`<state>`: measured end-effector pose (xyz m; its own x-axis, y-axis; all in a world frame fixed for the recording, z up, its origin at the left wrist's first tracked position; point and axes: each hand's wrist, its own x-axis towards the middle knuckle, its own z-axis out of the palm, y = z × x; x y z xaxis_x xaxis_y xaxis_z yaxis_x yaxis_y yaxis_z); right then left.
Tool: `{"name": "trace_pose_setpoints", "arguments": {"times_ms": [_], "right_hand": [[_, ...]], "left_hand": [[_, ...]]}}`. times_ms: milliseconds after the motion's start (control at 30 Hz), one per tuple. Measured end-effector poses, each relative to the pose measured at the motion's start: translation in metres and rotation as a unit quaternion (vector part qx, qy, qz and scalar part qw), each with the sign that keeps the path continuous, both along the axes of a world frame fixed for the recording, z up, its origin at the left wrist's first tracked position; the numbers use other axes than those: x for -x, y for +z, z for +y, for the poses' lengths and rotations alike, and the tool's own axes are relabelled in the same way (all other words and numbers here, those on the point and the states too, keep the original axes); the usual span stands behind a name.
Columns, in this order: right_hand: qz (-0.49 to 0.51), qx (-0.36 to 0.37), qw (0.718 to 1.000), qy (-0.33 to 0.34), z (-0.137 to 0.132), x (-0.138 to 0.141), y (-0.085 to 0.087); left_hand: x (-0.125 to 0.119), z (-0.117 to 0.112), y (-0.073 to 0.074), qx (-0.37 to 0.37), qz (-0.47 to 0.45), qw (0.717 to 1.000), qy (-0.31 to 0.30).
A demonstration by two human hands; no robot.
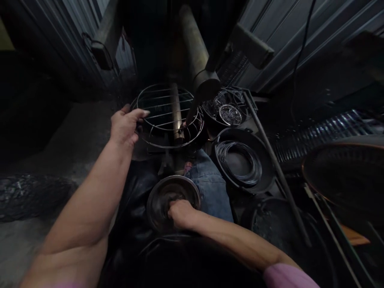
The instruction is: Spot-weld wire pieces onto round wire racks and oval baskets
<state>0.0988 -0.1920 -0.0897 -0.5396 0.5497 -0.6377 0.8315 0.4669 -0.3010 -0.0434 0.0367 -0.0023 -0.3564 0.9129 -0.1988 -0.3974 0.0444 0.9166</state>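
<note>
My left hand (126, 124) grips the left rim of a round wire rack (168, 130), its thumb lying over the top ring. Parallel wires cross the upper ring, and a second ring sits below it. The rack rests around a metal bar (177, 108), close to the tip of a machine's electrode arm. Down in my lap, my right hand (181, 214) reaches into a shiny metal bowl (193, 188). Its fingers are bent at the bowl's inside, and whatever they pinch is hidden in the dark.
A heavy cylindrical machine arm (195, 44) juts out above the rack. To the right stand a black basin (268, 164) holding a wire coil (255, 160), a container of small wire grilles (230, 115) and a long metal bar (270, 156). Bundled material (33, 196) lies left on the floor.
</note>
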Motion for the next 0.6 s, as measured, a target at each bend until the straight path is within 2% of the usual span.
{"name": "trace_pose_setpoints", "arguments": {"times_ms": [133, 300, 433, 500, 567, 600], "right_hand": [[0.001, -0.017, 1.0, -0.001, -0.001, -0.001, -0.001], [0.004, 0.005, 1.0, -0.007, 0.0, -0.001, 0.0], [0.037, 0.014, 0.995, -0.095, 0.005, -0.015, 0.011], [0.083, 0.038, 0.984, -0.151, 0.008, -0.027, 0.017], [0.175, 0.068, 0.957, -0.22, 0.012, -0.039, 0.023], [0.24, 0.073, 0.932, -0.26, 0.015, -0.044, 0.028]], "left_hand": [[0.003, -0.026, 0.004, 0.002, -0.009, 1.0, 0.016], [-0.001, -0.043, 0.015, -0.022, -0.029, 0.998, 0.046], [-0.006, -0.055, 0.015, -0.051, -0.029, 0.997, 0.055], [-0.01, -0.061, 0.013, -0.06, -0.033, 0.996, 0.061], [-0.015, -0.065, 0.011, -0.061, -0.048, 0.995, 0.065], [-0.017, -0.066, 0.01, -0.058, -0.058, 0.994, 0.066]]}}
